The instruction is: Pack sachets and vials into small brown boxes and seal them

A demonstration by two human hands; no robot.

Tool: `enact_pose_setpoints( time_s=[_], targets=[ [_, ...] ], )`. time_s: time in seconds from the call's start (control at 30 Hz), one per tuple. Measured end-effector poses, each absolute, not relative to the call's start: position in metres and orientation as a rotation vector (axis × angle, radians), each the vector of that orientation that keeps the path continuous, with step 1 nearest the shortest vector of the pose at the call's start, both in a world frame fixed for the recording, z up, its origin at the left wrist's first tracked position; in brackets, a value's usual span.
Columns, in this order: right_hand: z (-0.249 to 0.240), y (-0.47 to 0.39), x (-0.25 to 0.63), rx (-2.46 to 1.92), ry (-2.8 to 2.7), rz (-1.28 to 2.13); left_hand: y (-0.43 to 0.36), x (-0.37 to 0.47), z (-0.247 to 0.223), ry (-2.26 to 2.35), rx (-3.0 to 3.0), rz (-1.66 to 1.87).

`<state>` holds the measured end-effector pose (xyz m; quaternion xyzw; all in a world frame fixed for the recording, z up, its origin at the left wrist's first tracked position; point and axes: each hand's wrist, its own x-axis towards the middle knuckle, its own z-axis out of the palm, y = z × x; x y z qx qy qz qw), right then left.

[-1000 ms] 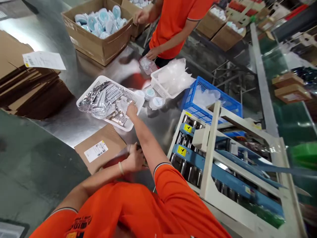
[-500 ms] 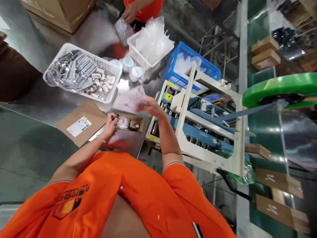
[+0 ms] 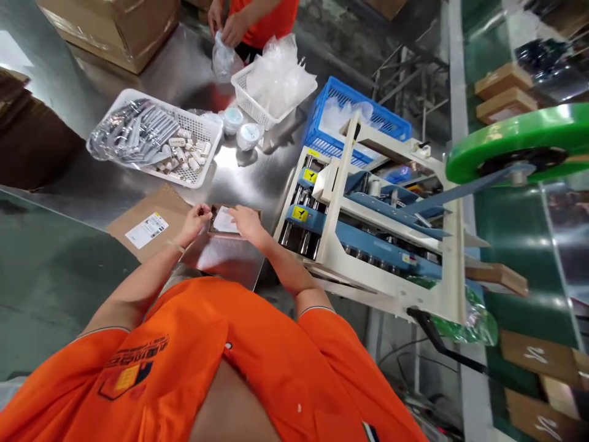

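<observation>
I've just got the white sheet into the little box on the desk — contents mostly covered now. Right hand is on it, can't tell if the fingers grip; left hand's curl beside the box, grip unclear.

White paper and the right hand hide most of the inside of the small box; whether the curled left hand pinches anything cannot be told. Left of that hand, the print on the label is too small to read. Beyond both hands, the top edge of the view cuts off the co-worker and a carton; far to their right, the side edge crops the green wheel.
</observation>
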<state>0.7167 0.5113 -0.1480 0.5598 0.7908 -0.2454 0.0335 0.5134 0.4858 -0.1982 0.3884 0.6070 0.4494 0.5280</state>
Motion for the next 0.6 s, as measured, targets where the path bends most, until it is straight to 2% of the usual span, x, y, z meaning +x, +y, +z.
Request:
enact_pose_setpoints(
  time_s=[0.1,0.2,0.27,0.37,0.43,0.53,0.6],
  targets=[
    [-0.155,0.520,0.716,1.554,2.490,-0.933,0.491,0.521,-0.201,1.460,1.158,0.923],
    [-0.153,0.526,0.727,1.599,2.495,-0.942,0.501,0.533,-0.202,1.428,1.502,0.669],
    [-0.145,0.524,0.749,1.736,2.503,-0.885,0.507,0.535,-0.201,1.380,1.594,0.607],
    [-0.134,0.515,0.791,2.208,2.330,-0.791,0.511,0.525,-0.199,1.280,1.664,0.550],
    [-0.136,0.508,0.803,2.386,2.115,-0.955,0.510,0.516,-0.198,1.218,1.705,0.511],
    [-0.152,0.505,0.784,2.214,2.029,-1.282,0.506,0.512,-0.197,1.168,1.790,0.419],
    [-0.161,0.511,0.762,2.125,2.058,-1.306,0.499,0.520,-0.196,1.278,1.846,0.434]
  ],
)
